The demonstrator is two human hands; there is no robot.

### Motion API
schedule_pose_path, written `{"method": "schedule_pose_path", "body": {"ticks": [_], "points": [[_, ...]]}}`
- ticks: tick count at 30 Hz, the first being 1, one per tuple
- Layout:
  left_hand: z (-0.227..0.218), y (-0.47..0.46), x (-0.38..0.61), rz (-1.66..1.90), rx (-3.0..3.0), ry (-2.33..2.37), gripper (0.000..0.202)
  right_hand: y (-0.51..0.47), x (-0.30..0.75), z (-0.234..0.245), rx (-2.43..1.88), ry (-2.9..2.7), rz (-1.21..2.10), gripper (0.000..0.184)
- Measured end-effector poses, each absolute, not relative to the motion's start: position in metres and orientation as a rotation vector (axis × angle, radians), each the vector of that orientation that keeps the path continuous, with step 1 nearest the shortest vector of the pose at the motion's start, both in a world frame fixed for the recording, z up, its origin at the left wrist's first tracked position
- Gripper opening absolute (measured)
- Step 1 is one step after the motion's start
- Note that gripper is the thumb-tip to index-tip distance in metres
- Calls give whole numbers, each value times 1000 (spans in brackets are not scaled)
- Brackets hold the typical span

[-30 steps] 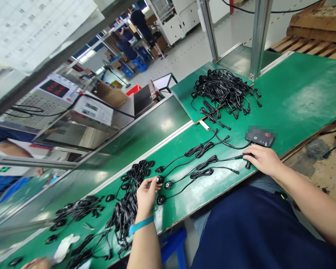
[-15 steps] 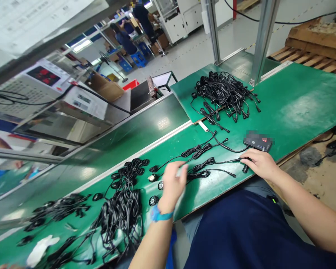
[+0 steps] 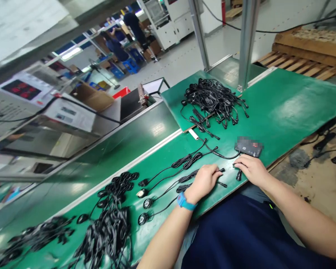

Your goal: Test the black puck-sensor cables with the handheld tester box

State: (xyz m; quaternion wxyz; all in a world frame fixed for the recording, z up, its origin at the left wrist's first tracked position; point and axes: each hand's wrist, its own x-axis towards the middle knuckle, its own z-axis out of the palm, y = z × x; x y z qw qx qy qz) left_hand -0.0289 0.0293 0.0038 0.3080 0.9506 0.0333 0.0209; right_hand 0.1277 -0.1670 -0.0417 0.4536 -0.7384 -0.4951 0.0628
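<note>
My left hand (image 3: 205, 182), with a blue band at the wrist, pinches the plug end of a black cable (image 3: 188, 176); the tip sticks out past my fingers. Close by on the right, my right hand (image 3: 250, 169) is closed on a short black cable connector (image 3: 234, 164), mostly hidden by the fingers. A gap separates the two connector ends. Another black plug (image 3: 239, 175) lies just under my right fingers. Beyond that hand sits a flat black box (image 3: 248, 146) with a lead. Several bundled cables lie side by side, with round black heads (image 3: 148, 203) at their left ends.
A tangled heap of black cables (image 3: 212, 99) rests on a green board at the back. More cable piles (image 3: 106, 231) cover the left of the green bench (image 3: 291, 112). Metal posts (image 3: 248, 45) rise behind it. Co-workers (image 3: 116, 46) are in the far background.
My left hand has moved right, from over the bundles to the cable's plug end. That plug, earlier at my right fingers, is now apart from them. The view has shifted slightly.
</note>
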Motion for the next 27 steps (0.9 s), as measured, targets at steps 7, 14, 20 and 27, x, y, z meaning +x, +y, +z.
{"method": "schedule_pose_path", "body": {"ticks": [7, 14, 20, 27], "points": [[7, 58, 12, 535, 2580, 195, 32, -165, 126, -37, -1816, -1165, 168, 23], [-6, 50, 21, 372, 2645, 32, 12, -165, 126, -37, -1730, -1098, 209, 19], [-5, 28, 8, 330, 2700, -79, 13, -164, 123, -38, -1736, -1092, 178, 19], [-4, 19, 13, 389, 2735, -86, 17, -163, 121, -44, -1780, -1158, 107, 23]]}}
